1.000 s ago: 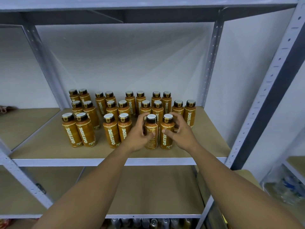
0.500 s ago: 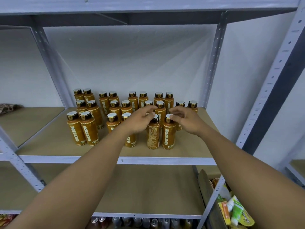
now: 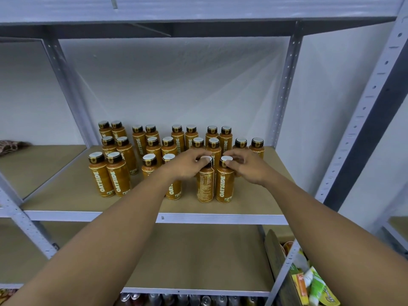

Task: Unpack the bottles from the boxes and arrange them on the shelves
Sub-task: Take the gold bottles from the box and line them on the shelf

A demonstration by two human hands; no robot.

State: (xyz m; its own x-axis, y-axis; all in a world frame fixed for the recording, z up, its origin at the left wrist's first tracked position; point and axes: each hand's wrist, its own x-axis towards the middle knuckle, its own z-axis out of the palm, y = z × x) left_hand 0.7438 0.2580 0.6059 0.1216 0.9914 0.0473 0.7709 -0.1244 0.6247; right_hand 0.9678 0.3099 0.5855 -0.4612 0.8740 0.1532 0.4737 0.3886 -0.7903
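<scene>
Far left, a patterned cloth (image 3: 13, 145) lies on the neighbouring shelf. On the tan board shelf (image 3: 66, 199), orange OATSIDE bottles with dark caps (image 3: 108, 175) stand upright in paired rows. Your left hand (image 3: 187, 165) curls its fingers over the cap of the front bottle with the fine-print side out (image 3: 206, 186). Just beside it, the front bottle reading OATSIDE (image 3: 225, 186) has its cap pinched by your right hand (image 3: 247, 170). Both stand near the board's front edge. Lower right: bright packets (image 3: 315, 286).

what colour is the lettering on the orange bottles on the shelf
White, spelling OATSIDE up the orange plastic bottles; clearest in the head view.
</scene>
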